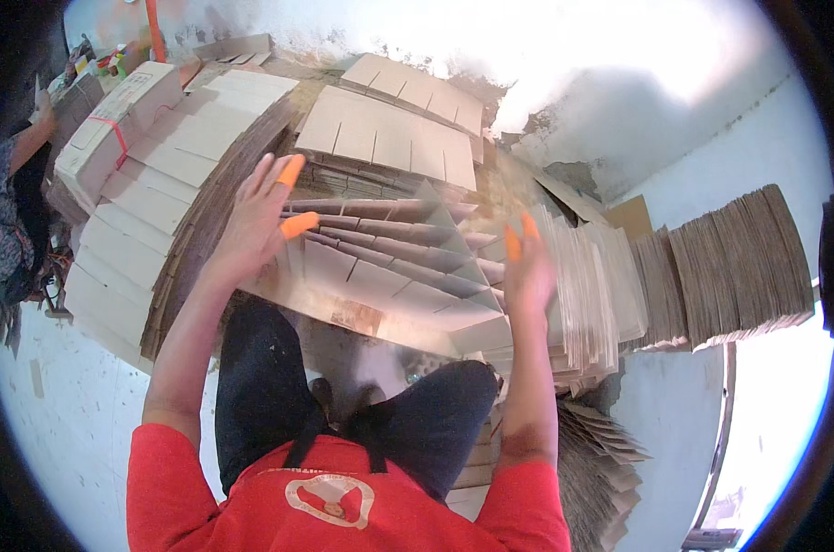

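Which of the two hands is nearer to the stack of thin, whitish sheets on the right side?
Right. The right hand is at the left edge of the whitish sheets; contact is unclear. The left hand is farther, near the left end of the slotted cardboard.

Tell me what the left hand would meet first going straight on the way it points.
The left hand would probably meet the nearer slotted cardboard stack just ahead, though depth is unclear.

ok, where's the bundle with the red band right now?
Upper left of the head view: the pale box-shaped bundle sits at the far-left edge of the overlapping pale cardboard pieces, left of and beyond the person's left hand.
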Motion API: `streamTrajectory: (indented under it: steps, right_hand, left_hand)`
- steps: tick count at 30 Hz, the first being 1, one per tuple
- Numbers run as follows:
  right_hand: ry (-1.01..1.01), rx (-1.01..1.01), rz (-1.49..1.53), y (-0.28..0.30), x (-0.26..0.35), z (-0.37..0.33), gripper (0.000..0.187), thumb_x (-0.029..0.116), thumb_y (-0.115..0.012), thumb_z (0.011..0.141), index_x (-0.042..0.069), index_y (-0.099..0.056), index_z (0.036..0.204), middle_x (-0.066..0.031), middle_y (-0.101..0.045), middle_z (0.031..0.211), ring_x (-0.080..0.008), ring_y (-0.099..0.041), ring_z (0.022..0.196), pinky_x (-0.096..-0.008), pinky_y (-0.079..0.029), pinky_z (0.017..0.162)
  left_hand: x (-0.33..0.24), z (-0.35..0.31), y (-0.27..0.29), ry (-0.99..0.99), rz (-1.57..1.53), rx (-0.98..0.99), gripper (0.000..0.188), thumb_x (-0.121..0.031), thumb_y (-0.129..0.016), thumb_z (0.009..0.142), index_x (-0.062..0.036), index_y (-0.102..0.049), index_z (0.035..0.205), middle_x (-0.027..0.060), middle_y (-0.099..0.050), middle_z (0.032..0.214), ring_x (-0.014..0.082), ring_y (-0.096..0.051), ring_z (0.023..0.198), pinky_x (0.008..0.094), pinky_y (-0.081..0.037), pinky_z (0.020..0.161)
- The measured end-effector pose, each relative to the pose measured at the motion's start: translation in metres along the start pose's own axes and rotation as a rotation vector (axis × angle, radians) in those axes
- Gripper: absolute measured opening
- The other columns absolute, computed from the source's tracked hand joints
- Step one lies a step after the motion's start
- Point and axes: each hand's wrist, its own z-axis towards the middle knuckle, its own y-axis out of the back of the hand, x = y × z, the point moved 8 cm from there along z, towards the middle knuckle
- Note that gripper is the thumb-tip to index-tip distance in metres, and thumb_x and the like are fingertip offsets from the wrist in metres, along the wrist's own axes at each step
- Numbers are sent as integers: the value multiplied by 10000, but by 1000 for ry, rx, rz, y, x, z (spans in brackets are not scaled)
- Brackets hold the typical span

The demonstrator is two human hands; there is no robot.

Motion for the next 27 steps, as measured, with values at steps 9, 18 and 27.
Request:
streamTrajectory:
  steps: [9, 18, 27]
  right_hand:
    - [175, 389, -121, 15, 1, -116, 575, 26, -546, 793, -5, -447, 1359, -141, -625, 759, -310, -650, 673, -423, -499, 552]
    - [76, 394, 59, 11, -34, -119, 362, 89, -604, 845, 90, -637, 1205, -165, -652, 797, -356, -638, 704, -465, -502, 643]
    - [-108, -127, -317, 36, -116, -97, 513, 246, -775, 744, 61, -568, 1175, -164, -622, 975, -350, -606, 797, -458, -491, 652]
  left_hand:
    - [49, 29, -33, -28, -52, -201, 602, -296, -563, 945, -89, -333, 1462, 114, -361, 1502, 364, -226, 1426, 459, -245, 1127]
    - [51, 71, -50, -95, 129, -168, 597, -320, -598, 924, -119, -376, 1441, 139, -429, 1448, 368, -271, 1403, 476, -241, 1112]
    - [30, 60, -9, -124, -138, -341, 521, -290, -633, 902, -58, -498, 1349, 185, -510, 1363, 346, -404, 1333, 430, -327, 1082]
